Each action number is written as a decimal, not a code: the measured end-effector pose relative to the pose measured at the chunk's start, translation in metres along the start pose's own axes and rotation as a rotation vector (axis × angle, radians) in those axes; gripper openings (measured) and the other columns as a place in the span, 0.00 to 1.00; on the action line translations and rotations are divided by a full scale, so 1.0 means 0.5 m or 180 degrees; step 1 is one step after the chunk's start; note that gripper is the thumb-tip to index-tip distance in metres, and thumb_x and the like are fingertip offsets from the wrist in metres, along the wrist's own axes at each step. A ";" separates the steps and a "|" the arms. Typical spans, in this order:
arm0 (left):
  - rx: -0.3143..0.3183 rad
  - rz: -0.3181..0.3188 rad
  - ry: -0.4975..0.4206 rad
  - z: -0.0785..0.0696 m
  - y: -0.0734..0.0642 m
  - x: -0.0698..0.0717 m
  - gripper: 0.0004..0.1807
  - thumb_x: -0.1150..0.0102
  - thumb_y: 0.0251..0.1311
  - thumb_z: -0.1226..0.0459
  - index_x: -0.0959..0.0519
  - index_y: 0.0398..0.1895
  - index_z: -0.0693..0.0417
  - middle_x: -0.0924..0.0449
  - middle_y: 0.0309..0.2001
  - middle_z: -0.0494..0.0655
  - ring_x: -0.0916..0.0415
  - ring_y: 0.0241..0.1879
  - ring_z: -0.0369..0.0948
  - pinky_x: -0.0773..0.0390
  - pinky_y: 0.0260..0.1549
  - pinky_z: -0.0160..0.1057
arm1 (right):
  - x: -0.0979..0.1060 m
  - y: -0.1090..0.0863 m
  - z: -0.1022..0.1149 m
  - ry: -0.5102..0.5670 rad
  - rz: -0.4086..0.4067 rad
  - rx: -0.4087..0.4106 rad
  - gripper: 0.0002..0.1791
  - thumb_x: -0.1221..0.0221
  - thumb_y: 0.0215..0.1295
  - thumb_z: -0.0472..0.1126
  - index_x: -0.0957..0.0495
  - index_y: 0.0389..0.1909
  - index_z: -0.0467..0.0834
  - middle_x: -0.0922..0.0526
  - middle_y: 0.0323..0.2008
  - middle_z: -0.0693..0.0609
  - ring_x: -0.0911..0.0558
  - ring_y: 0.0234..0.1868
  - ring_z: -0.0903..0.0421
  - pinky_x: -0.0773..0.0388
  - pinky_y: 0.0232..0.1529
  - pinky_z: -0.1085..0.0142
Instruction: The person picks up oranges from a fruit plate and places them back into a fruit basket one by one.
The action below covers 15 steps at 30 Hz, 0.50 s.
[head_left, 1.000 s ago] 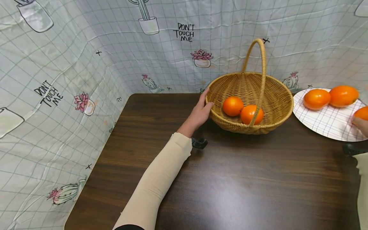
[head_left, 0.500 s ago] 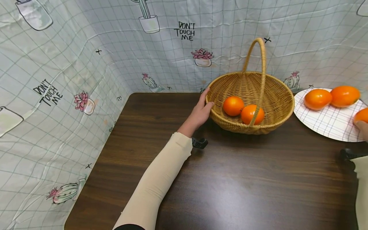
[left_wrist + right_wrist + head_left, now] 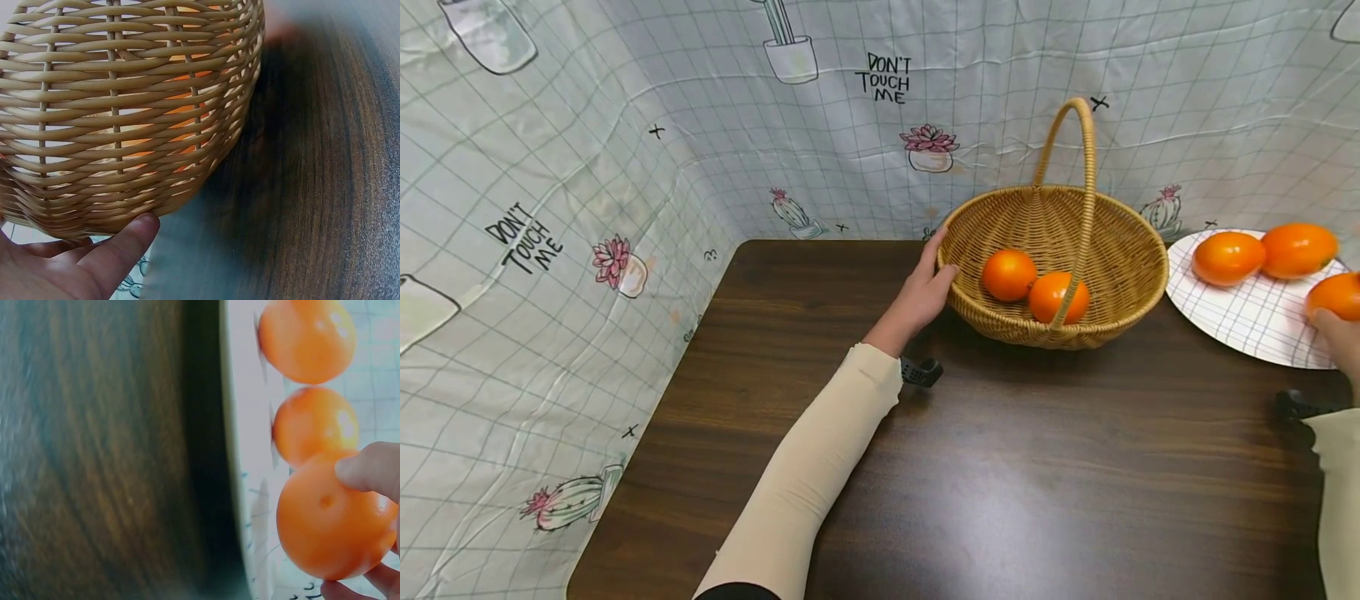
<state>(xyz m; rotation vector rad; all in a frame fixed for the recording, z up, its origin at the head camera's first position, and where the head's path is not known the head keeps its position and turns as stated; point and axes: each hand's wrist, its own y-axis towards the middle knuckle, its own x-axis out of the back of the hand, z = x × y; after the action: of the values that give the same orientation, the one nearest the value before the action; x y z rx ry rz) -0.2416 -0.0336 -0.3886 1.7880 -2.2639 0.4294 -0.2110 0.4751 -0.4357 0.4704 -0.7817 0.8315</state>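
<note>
We see a printed cloth (image 3: 1007, 50) along the left and far sides, cut off above. The dark wooden table (image 3: 1037, 467) shows its left and far edges; its near edge runs out of view, and wood stretches left of and nearer than the basket, leaving room to move. The wicker basket (image 3: 1123, 258) stands by the far edge, handle upright. Right of it, the checked plate (image 3: 1240, 321) has its right end partly out of our sight. Our left hand (image 3: 919, 292) grips the basket's left rim. Our right hand (image 3: 1341, 337), cut off at the right in the head view, holds the near fruit (image 3: 1333, 296) at the plate's near right; we cannot tell whether it touches the plate. Two plate fruits (image 3: 1298, 250) lie farther left, side by side. Two basket fruits (image 3: 1009, 275) sit inside, the right one partly behind the handle.
</note>
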 end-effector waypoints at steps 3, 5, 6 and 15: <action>0.0007 0.0004 0.0002 0.000 0.001 0.001 0.33 0.60 0.71 0.51 0.58 0.75 0.18 0.51 0.77 0.44 0.33 0.66 0.47 0.30 0.61 0.49 | -0.010 0.018 -0.012 0.0098 -0.0040 0.0104 0.38 0.52 0.66 0.38 0.51 0.77 0.52 0.45 0.75 0.45 0.40 0.71 0.47 0.48 0.74 0.59; 0.0018 0.0013 -0.0010 0.000 0.002 0.001 0.33 0.60 0.71 0.51 0.58 0.74 0.18 0.50 0.76 0.45 0.30 0.62 0.47 0.26 0.56 0.47 | -0.020 0.030 -0.021 0.0134 -0.0111 0.0167 0.39 0.52 0.65 0.38 0.51 0.76 0.57 0.44 0.75 0.47 0.39 0.71 0.54 0.48 0.74 0.63; 0.0021 0.0018 -0.0015 0.000 0.002 0.001 0.33 0.60 0.71 0.51 0.58 0.74 0.18 0.49 0.76 0.45 0.28 0.61 0.46 0.25 0.54 0.46 | -0.022 0.033 -0.023 0.0195 -0.0114 0.0199 0.38 0.51 0.65 0.37 0.50 0.76 0.57 0.44 0.75 0.47 0.40 0.72 0.53 0.48 0.74 0.62; 0.0027 0.0010 0.0005 -0.001 0.001 0.000 0.33 0.60 0.71 0.51 0.58 0.74 0.18 0.50 0.77 0.44 0.33 0.65 0.47 0.30 0.60 0.48 | -0.014 0.013 0.008 0.0203 -0.0266 0.0458 0.35 0.51 0.66 0.40 0.45 0.75 0.55 0.42 0.74 0.49 0.37 0.70 0.56 0.46 0.73 0.60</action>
<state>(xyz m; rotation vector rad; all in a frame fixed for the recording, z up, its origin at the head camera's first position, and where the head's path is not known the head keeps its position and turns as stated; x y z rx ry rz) -0.2418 -0.0334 -0.3882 1.7880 -2.2676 0.4414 -0.2207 0.4732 -0.4382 0.5975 -0.6419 0.8241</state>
